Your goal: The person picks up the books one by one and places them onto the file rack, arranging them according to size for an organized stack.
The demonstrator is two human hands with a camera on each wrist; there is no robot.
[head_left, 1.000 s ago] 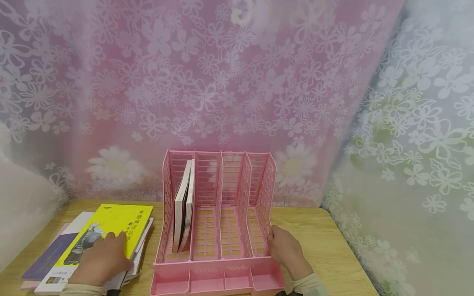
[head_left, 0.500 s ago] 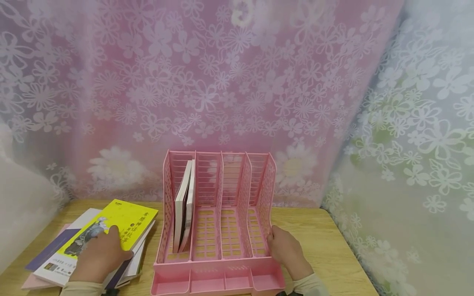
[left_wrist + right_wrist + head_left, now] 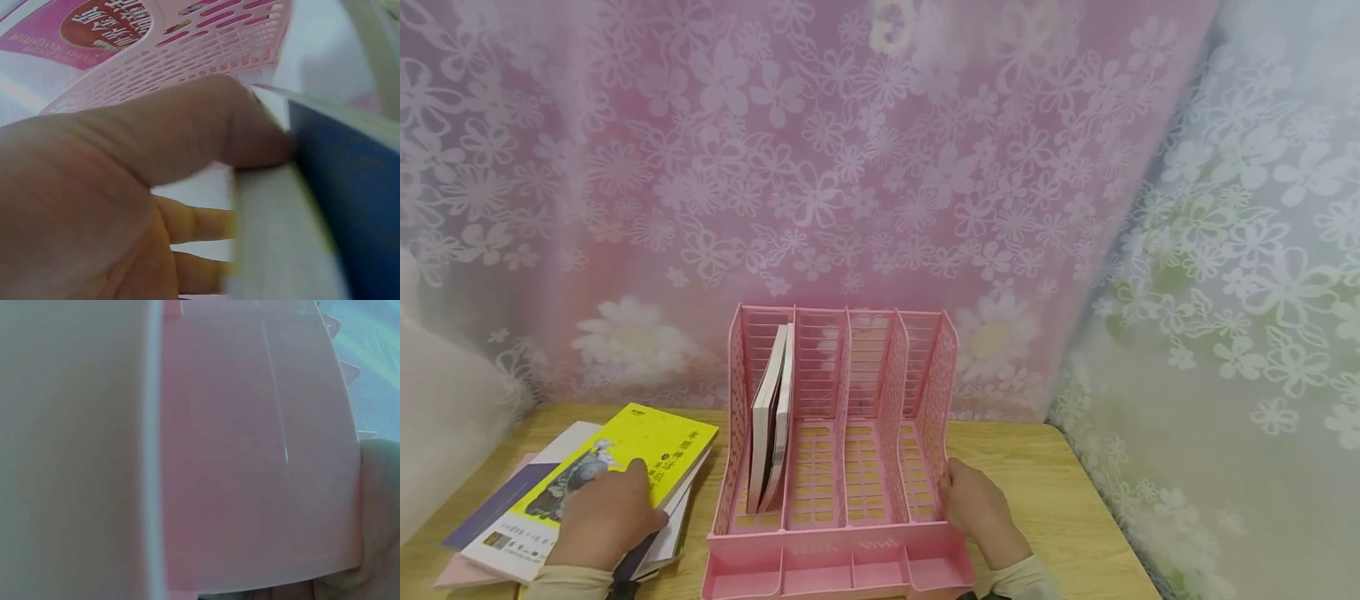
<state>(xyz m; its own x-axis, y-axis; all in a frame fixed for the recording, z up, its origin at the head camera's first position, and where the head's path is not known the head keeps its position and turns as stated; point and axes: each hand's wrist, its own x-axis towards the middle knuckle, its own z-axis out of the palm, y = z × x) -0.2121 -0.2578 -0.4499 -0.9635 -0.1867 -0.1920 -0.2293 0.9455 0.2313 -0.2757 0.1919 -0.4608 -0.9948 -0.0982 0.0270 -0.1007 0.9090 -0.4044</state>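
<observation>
A yellow book (image 3: 681,442) with a picture on its cover lies on top of a pile at the left of the desk. My left hand (image 3: 608,512) grips its right edge. In the left wrist view the thumb (image 3: 187,125) lies along the page edges, beside a dark blue cover (image 3: 350,194), while fingertips reach the yellow side. A pink desktop file rack (image 3: 820,543) stands in the middle, two books (image 3: 767,425) leaning in its leftmost slot. My right hand (image 3: 979,507) holds the rack's right side wall; up close, the right wrist view has the pink plastic (image 3: 250,456) with fingers at its edge.
Under the yellow book are a purple-and-white book (image 3: 493,504), a pink one (image 3: 463,575) and other white-edged ones. Small open compartments (image 3: 880,571) run along the rack's front. A flowered curtain (image 3: 865,167) hangs behind the wooden desk (image 3: 1045,500).
The yellow book has slid a little away and to the right over the pile, turning slightly, with my left hand on it. My right hand has stayed on the rack.
</observation>
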